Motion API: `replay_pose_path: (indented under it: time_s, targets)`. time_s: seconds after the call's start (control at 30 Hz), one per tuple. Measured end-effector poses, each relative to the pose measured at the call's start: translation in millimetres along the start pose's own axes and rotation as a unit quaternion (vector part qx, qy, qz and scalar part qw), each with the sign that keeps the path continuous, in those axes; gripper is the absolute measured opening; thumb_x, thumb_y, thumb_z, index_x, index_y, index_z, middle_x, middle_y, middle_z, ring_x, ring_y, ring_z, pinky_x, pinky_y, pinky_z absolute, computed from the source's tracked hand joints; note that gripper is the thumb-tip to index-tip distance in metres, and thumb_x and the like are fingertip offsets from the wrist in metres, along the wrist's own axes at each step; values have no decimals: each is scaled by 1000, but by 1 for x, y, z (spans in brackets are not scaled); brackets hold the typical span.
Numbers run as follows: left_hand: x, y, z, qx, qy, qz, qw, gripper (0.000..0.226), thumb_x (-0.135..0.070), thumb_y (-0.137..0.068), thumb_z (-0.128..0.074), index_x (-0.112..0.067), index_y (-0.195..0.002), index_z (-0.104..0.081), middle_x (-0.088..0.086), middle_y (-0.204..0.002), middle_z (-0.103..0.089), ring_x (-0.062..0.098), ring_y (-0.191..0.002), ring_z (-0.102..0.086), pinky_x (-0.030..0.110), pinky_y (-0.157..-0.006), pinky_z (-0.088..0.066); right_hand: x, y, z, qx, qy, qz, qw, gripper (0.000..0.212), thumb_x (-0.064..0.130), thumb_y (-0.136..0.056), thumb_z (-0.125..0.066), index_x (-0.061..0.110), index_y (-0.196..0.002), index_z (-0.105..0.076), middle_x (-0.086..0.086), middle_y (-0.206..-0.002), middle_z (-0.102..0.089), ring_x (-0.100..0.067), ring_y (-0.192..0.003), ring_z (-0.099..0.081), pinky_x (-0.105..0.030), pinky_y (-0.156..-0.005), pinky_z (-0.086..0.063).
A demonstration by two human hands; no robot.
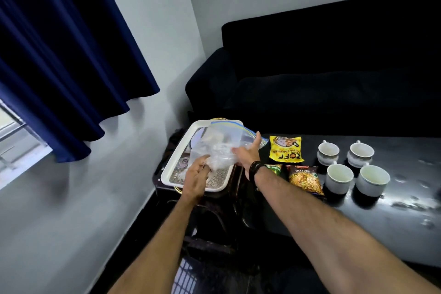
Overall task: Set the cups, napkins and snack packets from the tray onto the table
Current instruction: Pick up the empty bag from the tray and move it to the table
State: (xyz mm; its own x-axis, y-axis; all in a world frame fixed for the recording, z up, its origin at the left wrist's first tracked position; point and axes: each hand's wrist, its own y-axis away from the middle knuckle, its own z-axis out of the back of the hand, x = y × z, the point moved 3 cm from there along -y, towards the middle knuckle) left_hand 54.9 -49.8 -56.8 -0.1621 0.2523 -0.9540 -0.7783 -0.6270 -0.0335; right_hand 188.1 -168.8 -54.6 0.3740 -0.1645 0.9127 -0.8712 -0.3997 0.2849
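Note:
Both hands hold a clear zip bag point(219, 144) with white napkins inside, just above the white tray point(177, 150). My left hand point(196, 178) pinches the bag's lower left corner. My right hand point(248, 154) grips its right side, thumb up. On the black table point(393, 217) stand several white cups point(338, 178) in a square group. A yellow snack packet point(285, 148), an orange mixture packet point(305, 179) and a green packet point(274, 169), partly hidden by my right wrist, lie left of the cups.
The tray rests on a dark side stand at the table's left end. A black sofa point(322, 79) runs behind the table. A blue curtain point(59, 55) and a window are at the left by the grey wall.

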Motion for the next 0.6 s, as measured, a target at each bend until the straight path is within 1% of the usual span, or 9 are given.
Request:
replay_pose_path:
  time_s: [0.07,0.13,0.17,0.23,0.3,0.37,0.43,0.53,0.6]
  targets:
    - [-13,1,1,-20,50,-3,999,29,-8,-99,-48,-28,-113,-63,13,-113,-63,21,-94,-62,34,-86,-55,7,6,-5,15,-4,8,1000,74,-11,-83,-48,24,-147,-35,-13,-131,-56,-20,-93,-62,-27,-67,-55]
    - [-25,3,2,-61,121,9,991,22,-14,-95,-60,-29,-111,-60,13,-120,-59,20,-99,-63,35,-85,-58,18,16,-10,63,-11,9,998,46,-8,-89,-48,15,-126,-59,-13,-112,-68,-9,-60,-62,-21,-47,-49]
    - [-29,4,0,-73,168,29,983,38,-19,-89,-71,-26,-122,-54,14,-127,-55,23,-107,-63,40,-90,-57,26,21,-12,94,-23,6,995,35,-6,-92,-47,12,-114,-66,-13,-108,-70,-7,-56,-63,-21,-45,-50]
    - [-29,6,-4,-82,301,77,947,100,-30,-65,-89,-31,-146,-31,13,-138,-50,31,-120,-60,50,-98,-52,38,31,-13,155,-52,-15,986,34,-7,-92,-42,9,-93,-71,-11,-97,-72,-12,-65,-68,-25,-52,-55]
    - [-36,11,-15,-32,378,74,923,123,-37,-50,-95,-32,-150,-24,13,-140,-54,33,-117,-62,48,-90,-56,48,42,-12,185,-26,-37,982,32,-4,-91,-43,10,-79,-70,-7,-83,-71,-17,-69,-66,-27,-59,-54]
    - [-53,18,-28,28,389,50,920,109,-36,-57,-92,-15,-147,-33,21,-134,-57,34,-107,-63,40,-77,-57,57,50,-7,182,60,-44,981,26,4,-89,-50,13,-71,-66,-3,-74,-67,-17,-66,-62,-25,-57,-50]
    - [-75,23,-43,46,386,42,921,75,-24,-79,-76,2,-140,-41,26,-123,-59,31,-94,-66,36,-68,-58,68,54,5,151,124,-20,981,20,11,-88,-53,15,-71,-62,-6,-73,-62,-19,-65,-57,-25,-55,-43]
    - [-102,24,-57,-45,381,85,920,35,-11,-96,-58,0,-128,-56,19,-113,-67,25,-82,-69,32,-56,-58,88,62,29,137,134,67,979,10,21,-87,-58,18,-81,-65,-3,-80,-61,-16,-71,-56,-24,-59,-41]
    - [-118,22,-63,-99,422,113,894,28,-10,-97,-54,-3,-124,-58,19,-110,-68,25,-76,-68,33,-51,-58,98,70,44,162,140,141,967,29,39,-85,-64,25,-110,-64,5,-104,-64,-12,-90,-62,-24,-72,-50]
